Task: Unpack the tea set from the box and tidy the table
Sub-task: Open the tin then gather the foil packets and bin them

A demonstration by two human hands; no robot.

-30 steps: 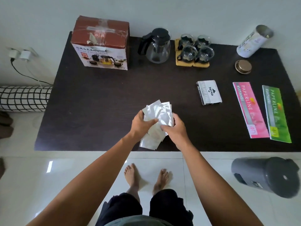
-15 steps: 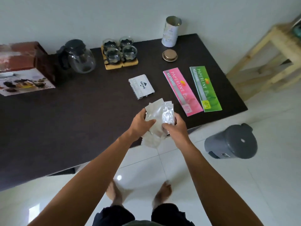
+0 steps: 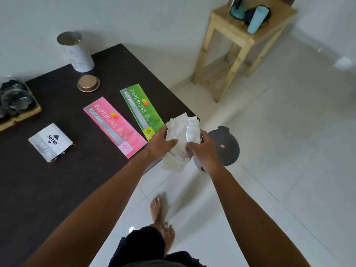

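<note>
We have turned right since a second ago: both hands, left (image 3: 160,144) and right (image 3: 204,151), clasp the silvery wrappers (image 3: 182,135) off the table (image 3: 48,189) corner, above the grey bin (image 3: 226,146). Disposal looks imminent.

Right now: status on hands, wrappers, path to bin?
Left hand and right hand both clamped on crumpled silvery plastic wrappers. Bundle past table edge, above dark grey lidded bin. Lid looks shut.

left hand (image 3: 161,144): closed, arm outstretched | right hand (image 3: 204,149): closed, arm outstretched
</note>
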